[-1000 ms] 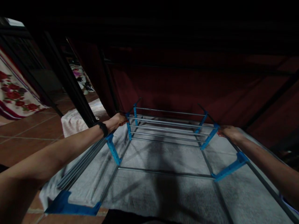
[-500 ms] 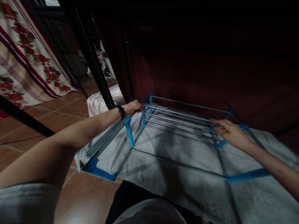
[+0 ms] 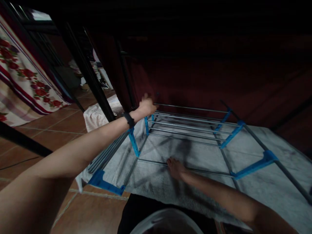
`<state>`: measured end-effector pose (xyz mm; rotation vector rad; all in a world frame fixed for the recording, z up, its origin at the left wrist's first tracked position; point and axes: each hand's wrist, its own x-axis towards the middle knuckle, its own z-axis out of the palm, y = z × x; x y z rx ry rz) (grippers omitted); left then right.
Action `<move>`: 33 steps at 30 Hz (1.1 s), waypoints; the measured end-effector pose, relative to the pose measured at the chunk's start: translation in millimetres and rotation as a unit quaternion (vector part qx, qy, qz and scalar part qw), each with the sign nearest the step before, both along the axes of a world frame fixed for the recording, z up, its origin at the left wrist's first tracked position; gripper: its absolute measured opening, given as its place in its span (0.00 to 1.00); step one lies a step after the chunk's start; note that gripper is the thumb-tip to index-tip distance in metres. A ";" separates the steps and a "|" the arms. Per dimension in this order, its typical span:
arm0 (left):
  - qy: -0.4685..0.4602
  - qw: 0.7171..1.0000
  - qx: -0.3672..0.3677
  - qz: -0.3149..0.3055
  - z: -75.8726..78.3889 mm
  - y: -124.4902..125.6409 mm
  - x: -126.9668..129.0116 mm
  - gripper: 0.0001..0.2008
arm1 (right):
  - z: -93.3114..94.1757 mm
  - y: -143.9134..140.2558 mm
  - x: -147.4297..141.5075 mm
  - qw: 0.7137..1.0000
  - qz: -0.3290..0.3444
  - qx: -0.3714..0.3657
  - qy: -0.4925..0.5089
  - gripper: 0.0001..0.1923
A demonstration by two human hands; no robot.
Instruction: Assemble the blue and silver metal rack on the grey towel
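A metal rack [image 3: 190, 125] of thin grey rods with blue plastic brackets lies on a light grey cloth. My left hand [image 3: 147, 104], with a dark band at its wrist, reaches to the back left corner, fingers apart, above a blue bracket [image 3: 146, 125]. My right hand [image 3: 175, 167] is down at the near crossing rod [image 3: 152, 162], its fingers curled on it. At the right, a blue bracket [image 3: 253, 165] joins the rods. More parallel rods [image 3: 108, 154] run along the left side to a blue end bracket [image 3: 106, 183].
The grey cloth [image 3: 275, 188] spreads over a low surface against a dark red panel [image 3: 185, 81]. Dark metal posts [image 3: 87, 71] stand at the left. Beyond them are a tiled floor [image 3: 56, 122] and a hanging floral cloth [image 3: 26, 74]. A striped cloth [image 3: 97, 117] lies behind my left forearm.
My right hand has left the rack's right side and moved left and nearer to the front crossing rod. My left hand has lifted slightly from the bracket, its fingers spreading.
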<state>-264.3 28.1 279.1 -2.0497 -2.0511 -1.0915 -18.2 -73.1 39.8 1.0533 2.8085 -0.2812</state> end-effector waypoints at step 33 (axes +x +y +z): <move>-0.226 0.913 -0.082 0.330 -277.5 -180.8 36.7 0.27 | -10.5 1.8 15.0 0.999 -0.012 0.009 0.044 0.21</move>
